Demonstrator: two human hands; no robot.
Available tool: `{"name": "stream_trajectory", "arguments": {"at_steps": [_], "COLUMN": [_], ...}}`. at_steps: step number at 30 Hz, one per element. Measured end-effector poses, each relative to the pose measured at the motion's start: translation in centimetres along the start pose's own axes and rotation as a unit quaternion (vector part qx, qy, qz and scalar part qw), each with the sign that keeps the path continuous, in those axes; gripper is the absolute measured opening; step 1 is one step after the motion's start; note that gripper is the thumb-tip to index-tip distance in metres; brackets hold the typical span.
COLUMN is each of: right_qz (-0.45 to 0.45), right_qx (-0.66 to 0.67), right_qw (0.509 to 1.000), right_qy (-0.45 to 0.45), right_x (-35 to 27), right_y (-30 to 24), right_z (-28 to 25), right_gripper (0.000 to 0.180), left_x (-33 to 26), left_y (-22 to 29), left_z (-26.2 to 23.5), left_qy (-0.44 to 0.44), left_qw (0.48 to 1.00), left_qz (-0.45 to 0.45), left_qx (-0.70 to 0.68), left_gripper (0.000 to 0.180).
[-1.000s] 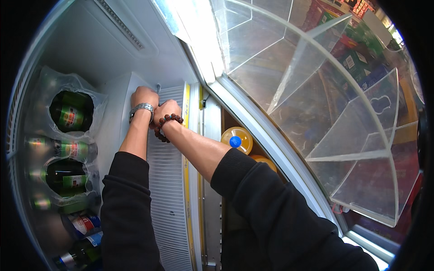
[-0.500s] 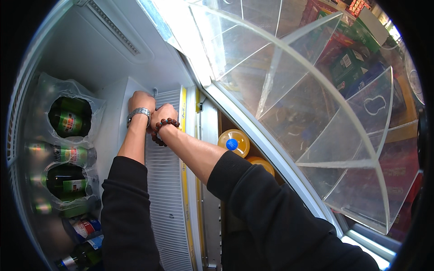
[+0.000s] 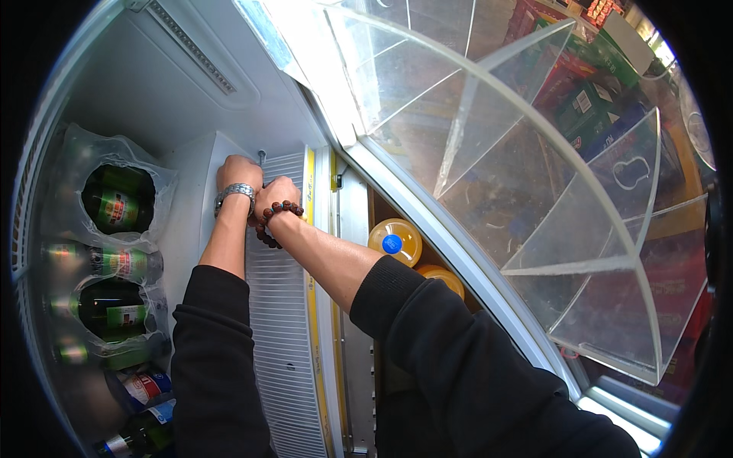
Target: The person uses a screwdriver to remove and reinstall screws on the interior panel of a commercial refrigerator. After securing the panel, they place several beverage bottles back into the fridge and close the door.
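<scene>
Both my arms, in black sleeves, reach up into an open drinks fridge. My left hand (image 3: 239, 171), with a silver watch on its wrist, is curled at the top edge of a white ribbed panel (image 3: 279, 320) on the fridge's inner wall. My right hand (image 3: 279, 192), with a brown bead bracelet, is pressed beside it, just lower and to the right. A thin metal rod (image 3: 262, 157) sticks up between the two hands. The fingers are hidden behind the knuckles, so I cannot tell which hand holds what.
Green bottles in plastic wrap (image 3: 114, 200) and several cans (image 3: 134, 389) fill the shelves at the left. Two orange bottles with coloured caps (image 3: 394, 241) stand to the right of the panel. The open glass door with clear shelf dividers (image 3: 580, 229) spans the right side.
Both hands have stayed at the panel's top edge. The view has shifted slightly, with the glass door swinging a little across the picture.
</scene>
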State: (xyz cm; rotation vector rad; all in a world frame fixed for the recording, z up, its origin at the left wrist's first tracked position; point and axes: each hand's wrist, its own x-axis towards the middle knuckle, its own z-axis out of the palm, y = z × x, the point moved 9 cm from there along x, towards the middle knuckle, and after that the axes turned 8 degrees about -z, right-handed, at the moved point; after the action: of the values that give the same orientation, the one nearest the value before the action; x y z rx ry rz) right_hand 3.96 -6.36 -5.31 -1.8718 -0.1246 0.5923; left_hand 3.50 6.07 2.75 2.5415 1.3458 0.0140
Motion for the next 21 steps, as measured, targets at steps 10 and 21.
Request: {"name": "stream_trajectory", "arguments": {"at_steps": [10, 21], "right_qz": [0.000, 0.057], "right_qx": [0.002, 0.137], "right_qw": [1.000, 0.986], "right_qy": [0.001, -0.079], "right_x": [-0.2, -3.4], "right_y": [-0.2, -1.6], "right_z": [-0.2, -1.5], "right_gripper": [0.033, 0.037], "left_x": [1.3, 5.2], "left_y": [0.0, 1.1], "left_z": [0.6, 1.4], "left_qy": [0.036, 0.090], "left_qw": [0.999, 0.993], "left_qz": [0.030, 0.081], "left_qx": [0.007, -0.015], "left_gripper": [0.020, 0.025]}}
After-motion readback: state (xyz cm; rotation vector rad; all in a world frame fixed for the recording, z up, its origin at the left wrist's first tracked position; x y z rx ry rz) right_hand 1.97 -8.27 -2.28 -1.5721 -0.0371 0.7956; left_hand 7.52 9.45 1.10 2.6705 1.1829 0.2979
